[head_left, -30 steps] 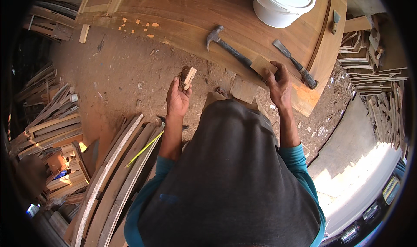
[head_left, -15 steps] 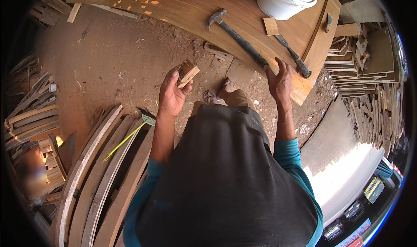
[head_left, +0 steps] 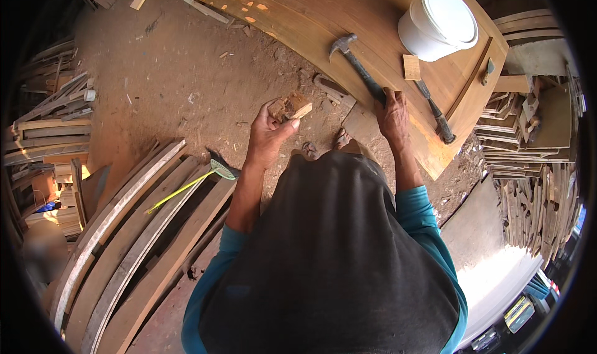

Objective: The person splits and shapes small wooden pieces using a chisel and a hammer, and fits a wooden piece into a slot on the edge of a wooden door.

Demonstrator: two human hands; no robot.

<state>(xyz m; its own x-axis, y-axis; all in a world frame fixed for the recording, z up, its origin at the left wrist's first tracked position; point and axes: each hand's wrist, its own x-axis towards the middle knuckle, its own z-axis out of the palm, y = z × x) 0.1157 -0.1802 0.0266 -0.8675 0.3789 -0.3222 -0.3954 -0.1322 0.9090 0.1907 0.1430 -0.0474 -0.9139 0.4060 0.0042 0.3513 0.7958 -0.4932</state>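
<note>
My left hand (head_left: 266, 139) is closed around a small rough wooden block (head_left: 298, 107) with a pale cut edge, held above the dirt floor. At the near edge of a large wooden panel (head_left: 298, 18), my right hand (head_left: 393, 119) has its fingers round the handle end of a claw hammer (head_left: 359, 66). The hammer lies on the panel with its head pointing away to the left. To the right of it lies a chisel-like tool with a dark handle (head_left: 443, 125), its far end beside a small square piece of wood (head_left: 411, 67).
A white lidded bucket (head_left: 429, 33) stands on the panel, and a small scraper (head_left: 489, 71) lies near its right edge. Long boards (head_left: 143, 229) with a green fly-swatter-like tool (head_left: 186, 192) on top fill the lower left. Stacked offcuts (head_left: 538, 198) line the right side.
My right hand has closed on the hammer's handle end, where its fingers were looser before. My left hand has turned the wooden block. The whole view has shifted.
</note>
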